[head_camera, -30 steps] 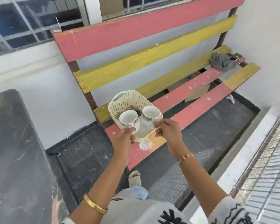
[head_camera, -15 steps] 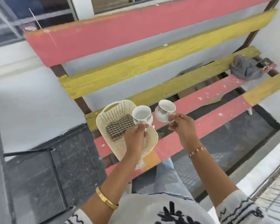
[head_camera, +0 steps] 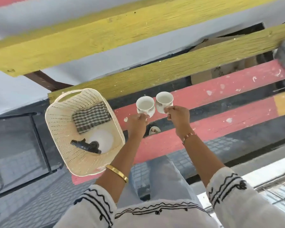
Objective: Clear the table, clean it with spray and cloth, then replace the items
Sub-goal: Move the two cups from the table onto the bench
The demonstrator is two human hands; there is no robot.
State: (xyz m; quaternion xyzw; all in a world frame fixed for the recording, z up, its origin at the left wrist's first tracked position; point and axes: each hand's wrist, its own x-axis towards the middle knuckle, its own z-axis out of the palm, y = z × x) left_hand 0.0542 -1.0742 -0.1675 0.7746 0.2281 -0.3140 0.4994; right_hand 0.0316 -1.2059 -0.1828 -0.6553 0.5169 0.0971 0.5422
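At frame centre, the left hand [head_camera: 137, 122] and right hand [head_camera: 178, 116] each pinch a small white patterned cup [head_camera: 145, 106] [head_camera: 164, 102], seemingly by the handle, above the red-and-yellow slatted wooden bench [head_camera: 220, 89]. At lower left, the cream perforated plastic basket [head_camera: 62, 129] on the bench end holds a checked cloth [head_camera: 90, 118] and a white spray bottle [head_camera: 100, 143].

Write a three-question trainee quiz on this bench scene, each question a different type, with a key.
1. True or false: the checked cloth lies inside the cream basket.
2. Multiple choice: what does the left hand hold? A) the spray bottle B) a white cup C) nothing
3. Fill in: the right hand holds the right cup over the ____-slatted bench.

Key
1. True; it lies in the basket, beside the spray bottle.
2. B; it pinches the left cup by the handle side.
3. Red; red slats lie below both cups, and whether the cups touch them cannot be told.
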